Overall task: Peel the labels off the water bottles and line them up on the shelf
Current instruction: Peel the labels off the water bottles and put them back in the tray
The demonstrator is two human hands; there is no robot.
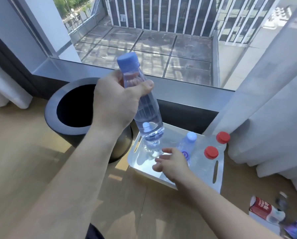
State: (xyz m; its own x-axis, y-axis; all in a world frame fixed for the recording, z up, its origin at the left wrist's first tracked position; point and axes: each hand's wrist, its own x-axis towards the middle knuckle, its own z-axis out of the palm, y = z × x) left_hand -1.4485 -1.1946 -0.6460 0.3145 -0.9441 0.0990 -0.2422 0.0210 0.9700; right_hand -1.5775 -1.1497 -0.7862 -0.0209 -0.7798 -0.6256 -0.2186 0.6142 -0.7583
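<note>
My left hand [116, 102] grips a clear water bottle [144, 107] with a blue cap near its neck and holds it tilted above a white tray [211, 181] on the floor. No label shows on this bottle. My right hand [170, 161] reaches over the tray with fingers spread, holding nothing, just left of a blue-capped bottle [185, 145] that stands in the tray and carries a purple mark. Two red-capped bottles [211, 152] [222, 138] stand at the tray's right side.
A black round bin [58, 125] stands open left of the tray. A red-labelled bottle [263, 211] lies on the wooden floor at lower right, beside something purple at the frame edge. A white curtain [268, 100] hangs to the right, and a window ledge runs behind.
</note>
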